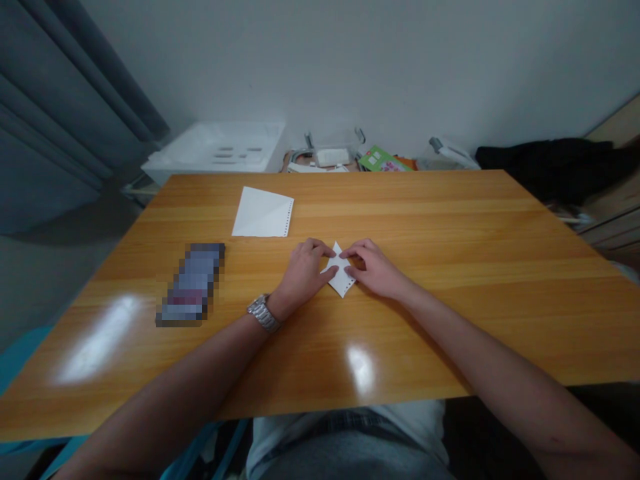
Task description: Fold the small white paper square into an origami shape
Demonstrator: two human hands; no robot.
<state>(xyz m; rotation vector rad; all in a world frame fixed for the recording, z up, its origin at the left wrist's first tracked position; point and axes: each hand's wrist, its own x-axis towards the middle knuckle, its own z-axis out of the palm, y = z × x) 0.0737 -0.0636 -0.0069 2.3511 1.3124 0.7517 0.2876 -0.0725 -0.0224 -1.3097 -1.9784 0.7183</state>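
Note:
A small folded piece of white paper [342,283] lies on the wooden table, pointed at top and bottom, with a row of punched holes along its lower right edge. My left hand [305,270] grips its left side, thumb and fingertips on the paper. From the right, my right hand [373,268] holds the other side in the same way, fingers bent and thumb near the middle. The fingertips of both hands cover parts of the paper's sides. A silver watch [264,313] is on my left wrist.
A larger white sheet [263,213] with punched holes lies farther back on the wooden table [450,233]. At left is a pixelated phone [193,283]. Behind the far edge stand a white plastic tub [225,147], a green booklet [384,160] and dark cloth [550,163].

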